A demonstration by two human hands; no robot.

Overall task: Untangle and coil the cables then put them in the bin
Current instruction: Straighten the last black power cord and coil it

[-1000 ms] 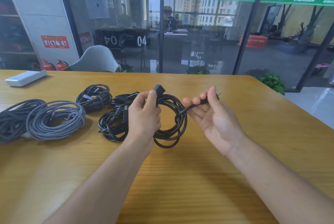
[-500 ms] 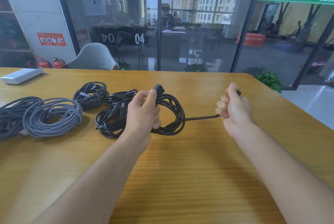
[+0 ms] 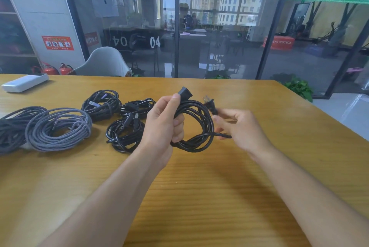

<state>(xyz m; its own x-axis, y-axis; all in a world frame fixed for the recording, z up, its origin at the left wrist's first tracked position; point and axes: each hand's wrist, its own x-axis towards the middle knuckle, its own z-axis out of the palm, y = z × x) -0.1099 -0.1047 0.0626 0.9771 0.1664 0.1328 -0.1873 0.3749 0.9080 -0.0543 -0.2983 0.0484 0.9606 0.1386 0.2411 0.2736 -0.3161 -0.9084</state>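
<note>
The black power cable (image 3: 196, 127) is held coiled above the worktop (image 3: 199, 196), clamped in the left hand (image 3: 163, 125); its tail, stretched taut half a second ago, has been brought back by the right hand (image 3: 239, 127), pinching near the plug (image 3: 209, 104): coiling nearly done.

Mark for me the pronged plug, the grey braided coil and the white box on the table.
pronged plug (image 3: 210, 105), head view, on its black body below the prongs.
grey braided coil (image 3: 60, 129), head view, on the coil's near strands.
white box (image 3: 24, 83), head view, on its top face.
</note>
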